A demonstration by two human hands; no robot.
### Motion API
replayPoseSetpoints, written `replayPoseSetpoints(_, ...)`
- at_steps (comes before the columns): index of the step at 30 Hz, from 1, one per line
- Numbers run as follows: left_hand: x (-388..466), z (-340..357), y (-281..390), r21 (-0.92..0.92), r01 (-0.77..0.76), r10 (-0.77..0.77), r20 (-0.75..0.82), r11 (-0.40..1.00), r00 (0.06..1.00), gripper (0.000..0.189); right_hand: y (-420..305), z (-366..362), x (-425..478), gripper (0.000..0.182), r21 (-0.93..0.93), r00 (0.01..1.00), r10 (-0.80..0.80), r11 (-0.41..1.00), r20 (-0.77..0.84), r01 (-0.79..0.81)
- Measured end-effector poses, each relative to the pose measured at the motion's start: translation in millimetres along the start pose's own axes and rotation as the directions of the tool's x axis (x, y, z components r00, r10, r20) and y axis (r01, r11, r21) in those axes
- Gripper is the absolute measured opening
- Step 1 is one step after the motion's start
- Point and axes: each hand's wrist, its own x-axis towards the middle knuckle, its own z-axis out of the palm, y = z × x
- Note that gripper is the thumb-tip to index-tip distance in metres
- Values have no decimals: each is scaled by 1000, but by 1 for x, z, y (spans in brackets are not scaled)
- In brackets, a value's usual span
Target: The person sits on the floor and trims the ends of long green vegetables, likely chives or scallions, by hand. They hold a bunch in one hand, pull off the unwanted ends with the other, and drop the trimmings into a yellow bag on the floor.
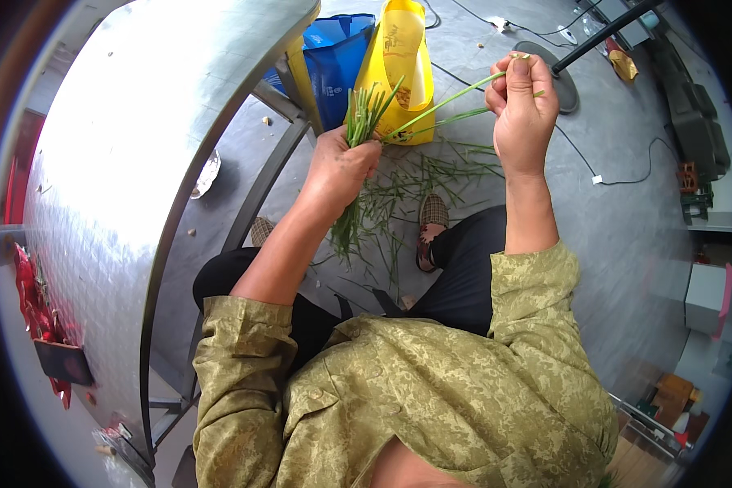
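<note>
My left hand is closed around a bunch of thin green stalks, with the cut ends up and the leafy part hanging below. A little higher and to the right, my right hand pinches a few long green stalks between thumb and fingers. Those stalks stretch across from the bunch to my right hand. Small pale bits show at my right fingertips. On the floor beneath both hands lies a loose scatter of green stalks.
At my left stands a metal-topped table on a metal frame. A blue bag and a yellow bag stand ahead. A black pole with a round base and a cable are to the right. A foil-like bowl sits under the table.
</note>
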Motion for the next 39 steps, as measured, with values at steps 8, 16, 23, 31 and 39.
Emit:
replayPoseSetpoints(8, 4, 1, 0, 110, -18, 33, -132, 994, 991, 10, -4, 7, -10, 19, -123, 991, -120, 984, 61, 126)
replayPoseSetpoints(16, 17, -4, -13, -276, 144, -160, -37, 950, 986, 7, -8, 10, -18, 20, -163, 979, -161, 970, 129, 181)
replayPoseSetpoints(23, 24, -13, -33, -377, 226, -283, -105, 898, 953, 9, -26, -2, -5, 24, 199, 982, -191, 962, -7, 188)
replayPoseSetpoints(31, 7, 10, -14, -382, 228, -162, 197, 896, 967, 14, 1, -15, 3, 20, 304, 927, 300, 882, 225, -360)
replayPoseSetpoints(39, -5, 17, -2, -366, 207, -86, 319, 907, 944, 17, 9, 8, -15, 18, 7, 870, 408, 904, 278, -426)
